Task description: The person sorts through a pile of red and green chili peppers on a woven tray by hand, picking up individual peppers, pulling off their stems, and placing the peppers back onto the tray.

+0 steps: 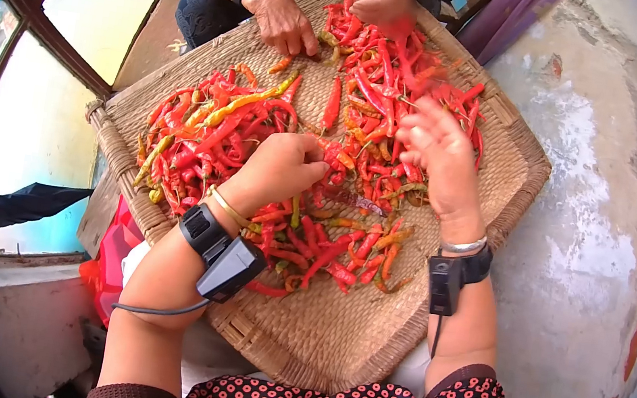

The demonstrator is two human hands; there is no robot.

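Observation:
Red chili peppers (222, 132), mixed with some orange and yellow-green ones, lie in piles on a woven tray (287, 333). My left hand (284, 166) is low over the middle, its fingers curled in among the peppers; whatever is in its grip is hidden. Raised above the right-hand pile, my right hand (445, 156) has its fingers apart and slightly blurred, with nothing seen in them. Just beyond it, red peppers (417, 74) are smeared by motion. A single red pepper (333, 103) lies between the piles.
Across the tray, another person's hand (283, 19) touches peppers, and their other hand (384, 1) is over the far pile. A window (42, 111) stands at left, with a red bag (114, 252) below it. Rough concrete (566, 234) is at right.

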